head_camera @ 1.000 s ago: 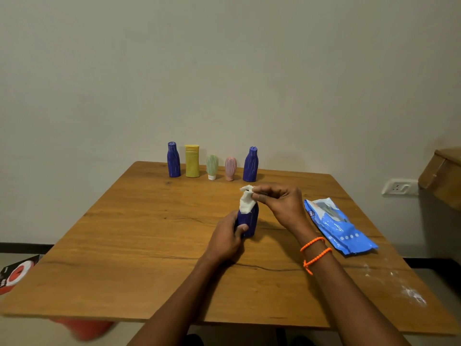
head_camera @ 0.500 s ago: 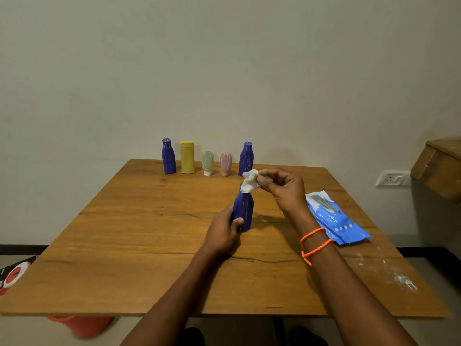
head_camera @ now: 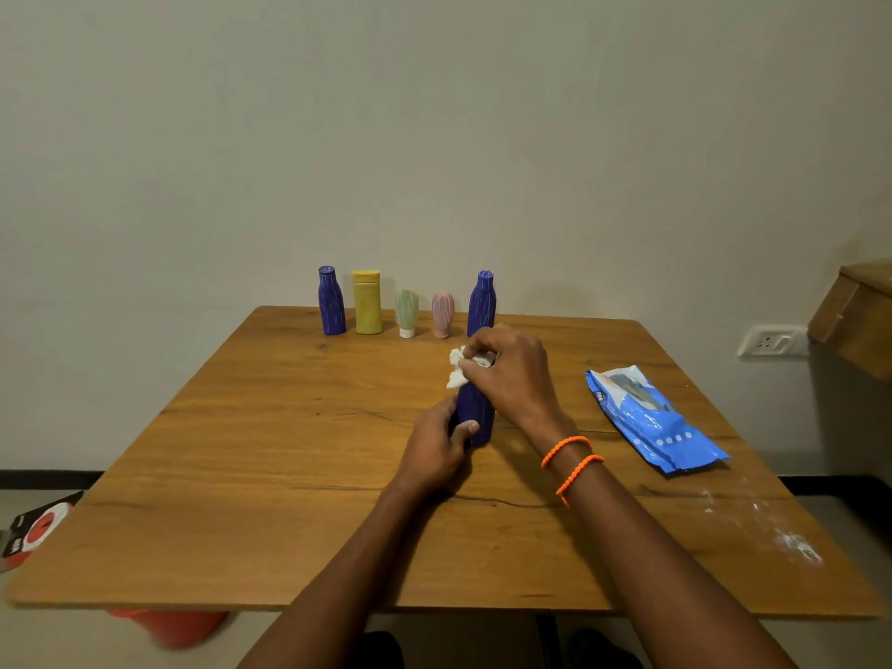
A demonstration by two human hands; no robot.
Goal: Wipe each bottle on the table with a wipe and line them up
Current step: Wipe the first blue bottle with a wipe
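A dark blue bottle (head_camera: pixel 478 411) stands upright at the middle of the wooden table (head_camera: pixel 270 456). My left hand (head_camera: pixel 437 449) grips its lower body. My right hand (head_camera: pixel 511 374) pinches a crumpled white wipe (head_camera: pixel 457 366) against the bottle's top, which is hidden under hand and wipe. Along the far edge stands a row: a blue bottle (head_camera: pixel 331 301), a yellow bottle (head_camera: pixel 367 303), a small green bottle (head_camera: pixel 406 312), a small pink bottle (head_camera: pixel 442 314) and another blue bottle (head_camera: pixel 481 301).
A blue pack of wipes (head_camera: pixel 651 420) lies flat at the table's right. White powder smears (head_camera: pixel 796 545) mark the near right corner. A wooden cabinet (head_camera: pixel 854 311) and a wall socket (head_camera: pixel 772 341) are at the right. A red object (head_camera: pixel 169 625) sits below the front edge.
My right hand has come back down over the bottle's top with the wipe, after lifting it off the neck. My left hand keeps its hold on the bottle's base.
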